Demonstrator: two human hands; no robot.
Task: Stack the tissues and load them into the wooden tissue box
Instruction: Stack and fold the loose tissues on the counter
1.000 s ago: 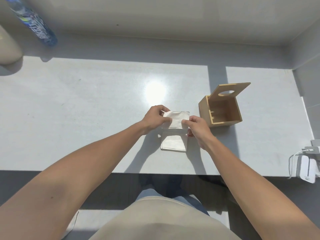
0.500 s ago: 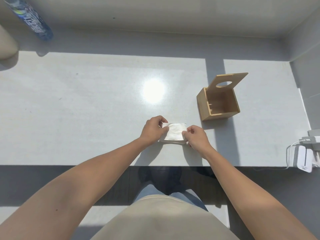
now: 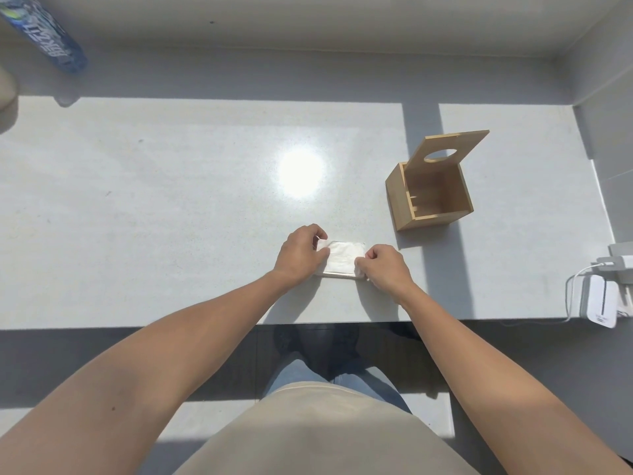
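A small flat stack of white tissues (image 3: pixel 342 259) lies on the pale table (image 3: pixel 171 207) near its front edge. My left hand (image 3: pixel 298 254) pinches the stack's left end and my right hand (image 3: pixel 385 269) pinches its right end, both resting on the table. The wooden tissue box (image 3: pixel 432 197) stands to the right and farther back, empty inside, with its lid (image 3: pixel 448 149) tilted up and showing an oval hole.
A blue-labelled plastic bottle (image 3: pixel 44 36) lies at the far left back. White chargers with cables (image 3: pixel 599 296) sit at the table's right edge. A wall runs along the back and right. A bright glare spot (image 3: pixel 301 173) lies mid-table.
A second ago both hands held a tissue raised above the stack; they have lowered it flat onto the stack and now hold its ends.
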